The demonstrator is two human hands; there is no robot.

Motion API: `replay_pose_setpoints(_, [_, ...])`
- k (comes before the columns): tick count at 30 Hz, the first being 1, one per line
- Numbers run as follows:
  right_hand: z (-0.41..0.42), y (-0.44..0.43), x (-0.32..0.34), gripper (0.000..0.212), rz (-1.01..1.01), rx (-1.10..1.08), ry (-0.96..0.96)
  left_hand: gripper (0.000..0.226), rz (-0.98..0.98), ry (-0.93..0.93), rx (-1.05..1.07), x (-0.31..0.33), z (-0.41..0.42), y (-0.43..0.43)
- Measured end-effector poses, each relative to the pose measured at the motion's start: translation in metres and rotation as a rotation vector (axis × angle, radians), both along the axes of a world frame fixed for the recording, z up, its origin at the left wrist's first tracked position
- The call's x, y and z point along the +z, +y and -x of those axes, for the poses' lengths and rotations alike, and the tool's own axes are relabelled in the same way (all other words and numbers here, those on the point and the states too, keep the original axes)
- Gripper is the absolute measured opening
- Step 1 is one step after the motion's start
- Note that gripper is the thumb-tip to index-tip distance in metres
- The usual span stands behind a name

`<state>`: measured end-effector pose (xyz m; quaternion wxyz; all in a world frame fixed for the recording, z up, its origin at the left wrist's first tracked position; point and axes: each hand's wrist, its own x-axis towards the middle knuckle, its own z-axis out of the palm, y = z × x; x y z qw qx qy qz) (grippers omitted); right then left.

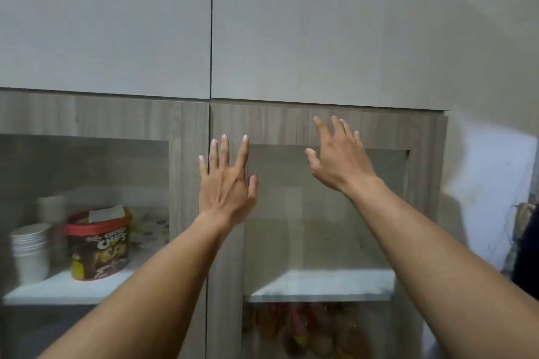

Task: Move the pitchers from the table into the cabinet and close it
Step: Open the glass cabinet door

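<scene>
A wood-grain cabinet (pixel 291 122) with two glass-panelled doors fills the view, and both doors look shut. My left hand (pixel 226 181) is open, fingers spread, flat against the left stile of the right door near the centre seam. My right hand (pixel 338 154) is open too, fingers apart, at the top of the right door's glass panel (pixel 320 213). Neither hand holds anything. No pitcher and no table are in view. The shelf (pixel 320 281) behind the right glass looks bare.
Behind the left glass stand a red-lidded tub (pixel 97 242), a stack of white paper cups (pixel 30 251) and a patterned plate. Blurred orange items lie on the lower right shelf. Plain grey upper doors (pixel 116 23) sit above. A wall is at the right.
</scene>
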<state>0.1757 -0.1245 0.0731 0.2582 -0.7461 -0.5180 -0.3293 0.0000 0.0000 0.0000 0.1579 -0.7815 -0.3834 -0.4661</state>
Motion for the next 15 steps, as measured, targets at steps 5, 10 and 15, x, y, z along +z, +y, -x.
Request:
replay_pose_setpoints(5, [0.021,0.054,0.026,0.063,0.009,0.119,-0.103,0.065,0.115,-0.061,0.036,-0.032,0.005,0.028])
replay_pose_setpoints(10, [0.040,0.103,0.045,0.056,0.061,0.195,-0.208,0.061,0.131,-0.060,0.054,-0.056,-0.004,0.052])
replay_pose_setpoints(15, [0.044,0.134,0.049,0.055,0.079,0.160,-0.280,0.059,0.161,-0.100,0.059,-0.073,-0.011,0.064])
